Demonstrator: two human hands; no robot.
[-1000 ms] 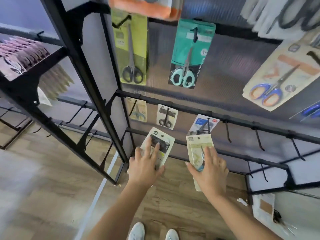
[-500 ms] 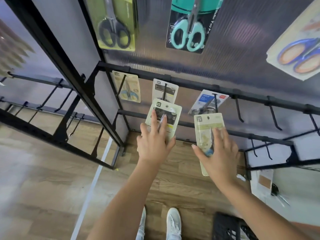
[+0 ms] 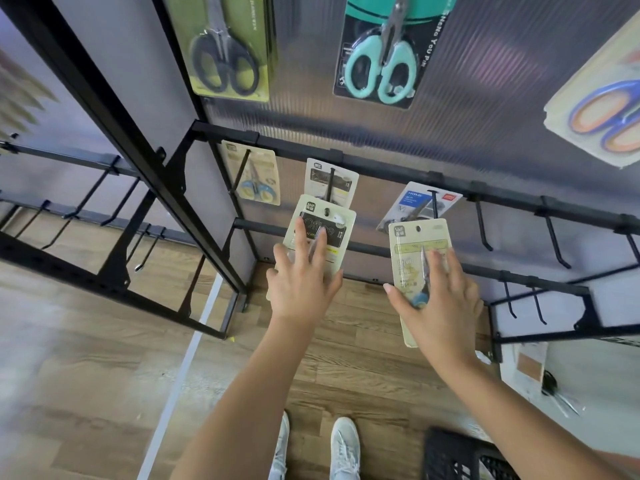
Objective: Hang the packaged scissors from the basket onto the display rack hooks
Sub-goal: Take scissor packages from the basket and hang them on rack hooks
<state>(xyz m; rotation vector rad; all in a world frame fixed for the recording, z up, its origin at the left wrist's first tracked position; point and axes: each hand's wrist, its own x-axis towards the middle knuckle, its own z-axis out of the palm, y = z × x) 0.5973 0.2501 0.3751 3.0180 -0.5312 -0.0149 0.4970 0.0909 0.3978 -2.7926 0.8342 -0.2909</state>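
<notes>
My left hand point(image 3: 301, 289) holds a black-labelled "Office" scissors pack point(image 3: 320, 227) with its fingers spread over the front. The pack's hang hole sits right at the tip of a hook point(image 3: 330, 185) that carries a matching pack. In my right hand point(image 3: 441, 306) is a pale yellow scissors pack point(image 3: 417, 242), held upright just below a hook bearing a blue HOME pack point(image 3: 420, 202). The black basket point(image 3: 457, 459) shows at the bottom right, by my feet.
Black rack bars point(image 3: 381, 168) carry several bare hooks point(image 3: 483, 226) to the right. A blue-handled scissors pack point(image 3: 254, 178) hangs at left. Larger packs, black point(image 3: 225, 46) and teal point(image 3: 381, 53), hang above. Loose scissors point(image 3: 554, 393) lie on the low shelf at right.
Both hands have lifted their packs up toward the middle row of hooks. The left pack's hole now meets a hook tip. The view dropped, bringing the basket in.
</notes>
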